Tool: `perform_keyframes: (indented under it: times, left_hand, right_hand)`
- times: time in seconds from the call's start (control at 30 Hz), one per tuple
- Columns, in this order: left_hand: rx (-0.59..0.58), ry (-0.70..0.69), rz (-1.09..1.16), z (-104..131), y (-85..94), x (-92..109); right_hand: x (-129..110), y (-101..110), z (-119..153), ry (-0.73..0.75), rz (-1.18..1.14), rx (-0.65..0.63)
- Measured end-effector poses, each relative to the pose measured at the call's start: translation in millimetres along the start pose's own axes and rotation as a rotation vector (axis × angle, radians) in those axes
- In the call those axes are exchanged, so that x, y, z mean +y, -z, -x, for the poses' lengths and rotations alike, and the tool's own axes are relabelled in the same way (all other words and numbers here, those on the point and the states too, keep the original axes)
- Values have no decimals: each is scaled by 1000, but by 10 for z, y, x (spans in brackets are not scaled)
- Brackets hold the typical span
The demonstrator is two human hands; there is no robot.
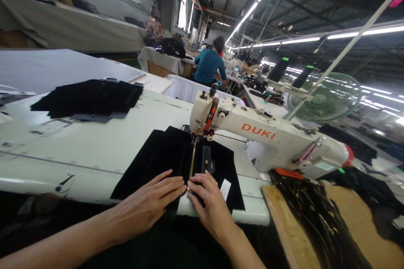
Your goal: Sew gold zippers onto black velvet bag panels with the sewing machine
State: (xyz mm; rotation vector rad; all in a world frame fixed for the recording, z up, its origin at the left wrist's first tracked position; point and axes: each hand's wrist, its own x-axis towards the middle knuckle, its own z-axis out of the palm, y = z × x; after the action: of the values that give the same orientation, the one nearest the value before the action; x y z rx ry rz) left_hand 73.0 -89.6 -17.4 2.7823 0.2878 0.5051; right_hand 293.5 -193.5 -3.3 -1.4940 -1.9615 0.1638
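A black fabric piece (151,164) lies on the sewing table under the needle of a sewing machine (233,122). Down its middle, from the presser foot (195,139) toward me, runs a gold-toothed zipper (192,157). My left hand (150,199) lies flat on the fabric, fingers stretched, tips against the zipper's near end. From the other side, my right hand (208,199) has bent fingers and thumb closed at that same end; the exact grip is partly hidden. A dark tab with a gold stud (206,161) and a white label (225,188) sit on the fabric's right part.
Stacked black fabric pieces (91,98) lie at the table's left. Many black zippers (312,214) hang over a wooden board (284,227) at the right. Behind the machine are a white bin (183,88), a green fan (325,96) and a seated person in blue (208,67).
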Motion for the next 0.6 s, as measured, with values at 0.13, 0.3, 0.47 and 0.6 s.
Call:
perform_keyframes:
  times: [0.13, 0.3, 0.47, 0.6]
  left_hand:
    - [-70, -3, 86, -74, 165, -24]
    - [-83, -21, 101, -104, 332, -5]
    - [-63, -45, 48, -76, 349, -51]
    - [28, 3, 28, -70, 194, -159]
  right_hand:
    - [-20, 28, -7, -14, -43, -38]
    - [-95, 14, 11, -40, -31, -33]
    - [-14, -236, 40, -3, 52, 141]
    - [157, -440, -42, 26, 111, 268]
